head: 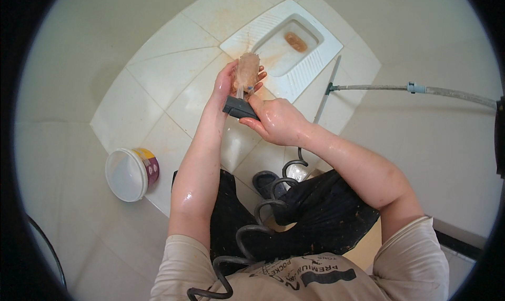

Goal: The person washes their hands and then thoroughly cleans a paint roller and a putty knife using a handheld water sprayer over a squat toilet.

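My left hand (pixel 227 80) is wet and cups a pinkish, translucent object (pixel 247 68) of unclear kind, with orange-brown residue and a small blue spot on it. My right hand (pixel 276 121) grips a dark grey spray head (pixel 240 108), and streaks of water run from it onto that object. The spray head lies just below the object, in front of my left wrist. A black coiled hose (pixel 262 214) hangs between my legs. Beyond my hands is a white squat toilet (pixel 311 72) with a brownish patch (pixel 296 41) in its bowl.
A white plastic bucket (pixel 125 175) lies or stands at the left edge of the tiled floor (pixel 146 92), which bears orange-brown stains. On the right, a grey hose (pixel 453 92) with a blue connector meets a thin strip (pixel 334 76) beside the toilet. A dark slipper (pixel 265 182) shows below.
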Demonstrator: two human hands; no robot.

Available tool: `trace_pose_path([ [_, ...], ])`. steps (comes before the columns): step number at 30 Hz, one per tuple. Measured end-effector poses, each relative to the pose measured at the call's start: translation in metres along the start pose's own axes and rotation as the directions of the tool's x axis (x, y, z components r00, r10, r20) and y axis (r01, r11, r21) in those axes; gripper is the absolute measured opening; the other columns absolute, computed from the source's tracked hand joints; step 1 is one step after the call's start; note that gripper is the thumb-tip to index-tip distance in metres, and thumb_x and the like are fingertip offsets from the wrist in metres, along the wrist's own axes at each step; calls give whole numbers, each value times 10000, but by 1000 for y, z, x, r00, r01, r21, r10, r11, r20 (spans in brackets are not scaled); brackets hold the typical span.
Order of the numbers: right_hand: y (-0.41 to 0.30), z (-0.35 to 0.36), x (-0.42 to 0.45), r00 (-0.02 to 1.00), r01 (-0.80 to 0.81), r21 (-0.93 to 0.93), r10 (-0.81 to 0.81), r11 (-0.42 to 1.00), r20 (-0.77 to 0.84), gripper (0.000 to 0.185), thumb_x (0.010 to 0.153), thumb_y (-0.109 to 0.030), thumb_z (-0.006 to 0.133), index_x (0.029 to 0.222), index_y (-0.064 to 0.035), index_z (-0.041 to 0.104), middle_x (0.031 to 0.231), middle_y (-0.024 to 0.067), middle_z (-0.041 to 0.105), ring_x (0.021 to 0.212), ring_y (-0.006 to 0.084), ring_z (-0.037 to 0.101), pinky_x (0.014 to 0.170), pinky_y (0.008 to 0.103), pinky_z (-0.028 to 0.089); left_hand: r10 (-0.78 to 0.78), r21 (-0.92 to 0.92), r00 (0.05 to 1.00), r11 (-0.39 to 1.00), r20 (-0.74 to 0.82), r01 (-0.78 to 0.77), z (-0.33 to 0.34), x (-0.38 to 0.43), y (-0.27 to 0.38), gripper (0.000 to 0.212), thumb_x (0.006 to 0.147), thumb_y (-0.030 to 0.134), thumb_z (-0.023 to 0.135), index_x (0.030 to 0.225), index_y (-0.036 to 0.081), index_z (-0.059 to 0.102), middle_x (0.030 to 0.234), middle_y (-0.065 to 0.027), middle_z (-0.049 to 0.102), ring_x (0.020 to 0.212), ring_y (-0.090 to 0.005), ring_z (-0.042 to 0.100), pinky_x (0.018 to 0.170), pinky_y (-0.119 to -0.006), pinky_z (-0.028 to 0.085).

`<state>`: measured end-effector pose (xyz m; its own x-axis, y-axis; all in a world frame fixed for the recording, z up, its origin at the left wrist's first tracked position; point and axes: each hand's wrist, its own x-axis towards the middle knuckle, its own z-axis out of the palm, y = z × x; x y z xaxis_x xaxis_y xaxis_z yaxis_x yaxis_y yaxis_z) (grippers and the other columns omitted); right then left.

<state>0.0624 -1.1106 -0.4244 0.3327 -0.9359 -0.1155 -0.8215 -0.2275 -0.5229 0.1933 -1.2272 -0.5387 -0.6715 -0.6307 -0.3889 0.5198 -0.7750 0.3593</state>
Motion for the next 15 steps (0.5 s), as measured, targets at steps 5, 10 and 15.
trace_pose_path([
  [5,3,-3,-1,999,8,11,-8,1000,-40,433,956,-421,605,964,4,523,722,241,639,698,455,640,625,516,520,20,38,998,999,57,-22,-3,6,-3,473,1034,262,328,1352,-40,504,1250,-194,649,1040,-296,676,896,-394,577],
  [10,5,-4,-1,999,7,12,-7,1000,-47,409,959,-390,611,1003,4,512,730,240,640,694,458,631,618,515,506,51,41,998,998,34,-52,-3,8,-7,458,1048,272,368,1369,-33,486,1214,-183,651,1046,-286,668,909,-410,577],
  [15,4,-4,0,996,52,-2,-52,999,77,411,957,-395,615,990,4,520,715,233,639,677,452,630,612,511,502,-22,93,999,996,42,18,-1,6,-7,502,1018,333,508,1400,12,460,1184,-173,652,1024,-282,667,893,-405,580],
])
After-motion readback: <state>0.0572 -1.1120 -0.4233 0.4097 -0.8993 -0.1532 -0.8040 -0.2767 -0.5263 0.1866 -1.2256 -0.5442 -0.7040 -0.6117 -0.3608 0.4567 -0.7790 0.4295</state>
